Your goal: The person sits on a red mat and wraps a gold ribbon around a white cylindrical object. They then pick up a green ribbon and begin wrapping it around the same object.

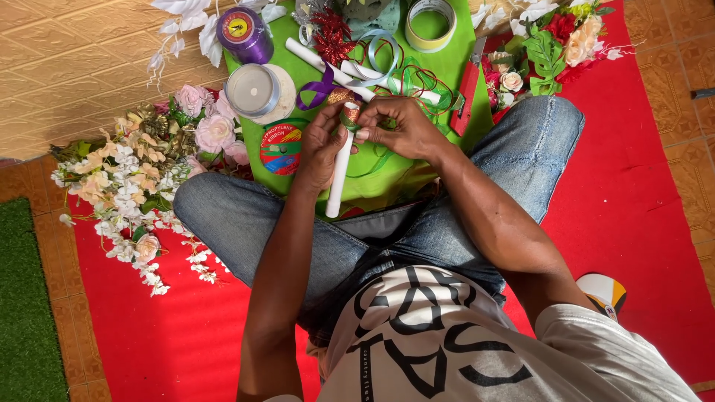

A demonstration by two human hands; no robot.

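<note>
The left hand [322, 145] gripped a white tube [340, 173] upright over the lap; the right hand [398, 126] pinched green ribbon [351, 114] at its top, above the green cloth [387, 175]

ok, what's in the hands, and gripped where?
A white tube: the left hand grips it near the top, and the right hand pinches green ribbon at its tip.

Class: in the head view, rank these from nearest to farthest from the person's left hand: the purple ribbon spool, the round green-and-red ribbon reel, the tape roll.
From the left hand:
1. Round green-and-red ribbon reel, just beside it.
2. Purple ribbon spool, up-left.
3. Tape roll, top right.
</note>
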